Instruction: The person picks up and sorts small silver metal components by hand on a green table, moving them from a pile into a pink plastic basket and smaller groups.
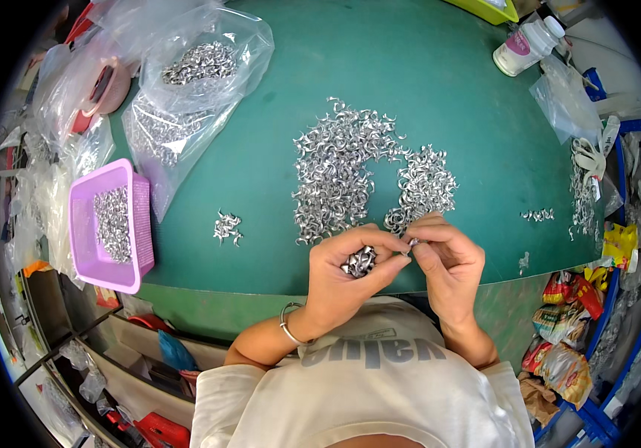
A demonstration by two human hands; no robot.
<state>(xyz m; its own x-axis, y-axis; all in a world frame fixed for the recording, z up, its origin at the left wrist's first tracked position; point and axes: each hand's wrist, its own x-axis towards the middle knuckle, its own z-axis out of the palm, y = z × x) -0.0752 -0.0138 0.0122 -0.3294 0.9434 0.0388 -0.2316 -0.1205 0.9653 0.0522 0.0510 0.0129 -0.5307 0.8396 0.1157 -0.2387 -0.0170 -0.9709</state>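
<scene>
My left hand (345, 265) is curled around several small curved silver metal pieces (358, 261) in its palm. Its thumb and forefinger come together with those of my right hand (449, 263), where one small shiny metal piece (413, 243) shows between the fingertips. The right thumb and forefinger pinch that piece; its exact shape is too small to make out. Just beyond both hands lies a large heap of the same curved metal pieces (333, 175), with a smaller heap (426, 181) adjoining it on the right.
On the green table (261, 172), a small cluster of pieces (227, 227) lies left of the heaps, a few more (538, 214) to the right. A purple basket (141, 224) and clear plastic bag (249, 56) hold more. A white bottle (527, 46) is at far right.
</scene>
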